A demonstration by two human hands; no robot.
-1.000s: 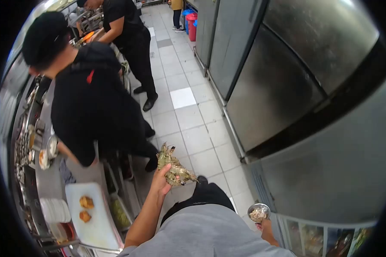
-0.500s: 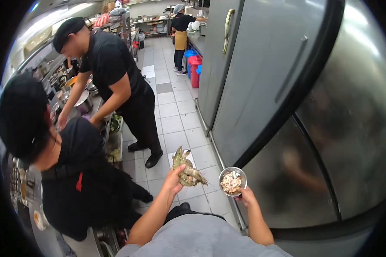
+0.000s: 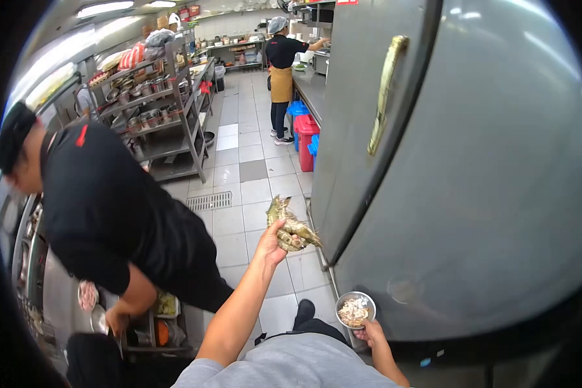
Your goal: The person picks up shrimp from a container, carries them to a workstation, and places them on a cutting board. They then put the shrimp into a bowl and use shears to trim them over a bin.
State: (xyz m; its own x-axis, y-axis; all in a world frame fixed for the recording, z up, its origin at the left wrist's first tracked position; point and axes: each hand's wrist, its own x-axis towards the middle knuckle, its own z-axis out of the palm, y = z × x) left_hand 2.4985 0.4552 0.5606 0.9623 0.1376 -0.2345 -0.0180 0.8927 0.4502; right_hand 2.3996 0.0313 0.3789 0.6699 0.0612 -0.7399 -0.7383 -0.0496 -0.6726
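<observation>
Bowl (image 3: 355, 310) lower; prawns (image 3: 291, 227) heads-up

Place: a commercial restaurant kitchen, in working hours.
Floor: pale square tiles (image 3: 239, 169) with a metal drain grate (image 3: 207, 201) set into them, running down a narrow aisle.
Cold storage: tall stainless-steel refrigerator doors (image 3: 472, 181) with a long brass-coloured handle (image 3: 385, 94) fill the right side.
Shelving: an open metal rack (image 3: 165, 110) loaded with steel pots and bowls, bagged goods on its top shelf.
Staff: a person in black uniform and cap (image 3: 103, 200) bent over the cooking line at the left; another in a hairnet and orange apron (image 3: 280, 71) at a far steel table (image 3: 310, 87).
Bins: red and blue plastic bins (image 3: 306, 132) beside that table's near corner.
Food: raw prawns (image 3: 291, 229) and a small steel bowl of chopped ingredients (image 3: 355, 310), carried by hand.
</observation>
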